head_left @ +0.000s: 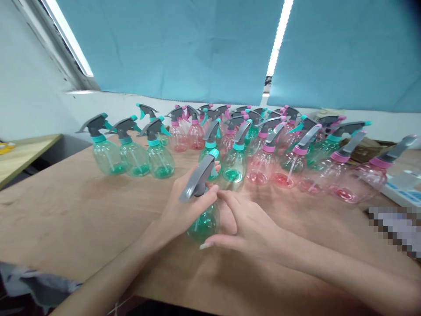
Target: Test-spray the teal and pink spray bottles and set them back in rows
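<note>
A clear green spray bottle (204,223) with a grey spray head stands upright near the middle of the table. My left hand (181,205) is closed around its neck, just under the spray head, whose turquoise nozzle points away from me. From the right, my right hand (255,224) curves around the bottle's body, thumb at the near side and fingers partly hidden behind it. Just beyond my hands stands another green spray bottle (234,164). A pink spray bottle (261,166) is to the right of that one.
Several green and pink spray bottles line the back of the wooden table (82,210). Three green ones, including this spray bottle (105,156), stand at left. A white device (403,186) and a pixelated patch are at right. A blue curtain (184,48) hangs behind.
</note>
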The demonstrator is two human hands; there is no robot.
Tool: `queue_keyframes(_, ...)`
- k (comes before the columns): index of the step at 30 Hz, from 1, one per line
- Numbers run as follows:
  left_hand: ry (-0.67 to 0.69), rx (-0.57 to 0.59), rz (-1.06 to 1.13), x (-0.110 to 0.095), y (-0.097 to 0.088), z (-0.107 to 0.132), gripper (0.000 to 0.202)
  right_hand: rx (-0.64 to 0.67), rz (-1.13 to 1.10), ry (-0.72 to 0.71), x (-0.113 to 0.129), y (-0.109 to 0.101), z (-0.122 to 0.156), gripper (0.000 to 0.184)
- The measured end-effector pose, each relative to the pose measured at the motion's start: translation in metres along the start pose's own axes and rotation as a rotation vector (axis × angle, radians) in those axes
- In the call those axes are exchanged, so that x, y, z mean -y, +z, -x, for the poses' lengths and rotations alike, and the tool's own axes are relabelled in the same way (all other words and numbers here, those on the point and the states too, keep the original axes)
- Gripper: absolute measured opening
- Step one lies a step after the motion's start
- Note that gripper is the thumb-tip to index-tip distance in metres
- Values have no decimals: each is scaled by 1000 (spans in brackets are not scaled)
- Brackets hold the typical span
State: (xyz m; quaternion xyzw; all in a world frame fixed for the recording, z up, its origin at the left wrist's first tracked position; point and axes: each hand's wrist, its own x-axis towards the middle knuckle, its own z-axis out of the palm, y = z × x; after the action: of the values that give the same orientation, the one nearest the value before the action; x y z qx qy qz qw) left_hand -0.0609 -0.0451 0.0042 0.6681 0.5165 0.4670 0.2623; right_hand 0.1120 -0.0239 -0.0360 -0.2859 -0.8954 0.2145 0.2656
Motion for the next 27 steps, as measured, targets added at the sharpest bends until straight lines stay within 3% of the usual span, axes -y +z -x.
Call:
queue_keyframes(4, 15, -3, -53, 4, -4, 4, 30, -49, -52, -18, 10, 11, -9, 79)
queue_keyframes(9, 45, -25, -22, 15, -16, 8, 37, -115, 2, -4, 16, 32, -19, 90)
queue_keyframes(12, 29, -13, -26, 18, -28, 10, 39, -129, 40, 34, 21, 46, -25, 79)
queue_keyframes(15, 20, 6, -36, 21, -43, 12, 54, -136, 58, 49, 27, 55, -32, 68)
queue_keyframes(19, 26, -26, 13, 38, -62, 24, 69, -140, 70, 46, 28, 57, -49, 70)
queue_keyframes(24, -121, -90, -27, 70, -79, 51, 61, -177, 149, 99, 12, 55, -81, 73)
queue_keyframes(27, -206, -61, -53, 79, -84, 65, 58, -188, 217, 146, 3, 56, -101, 80)
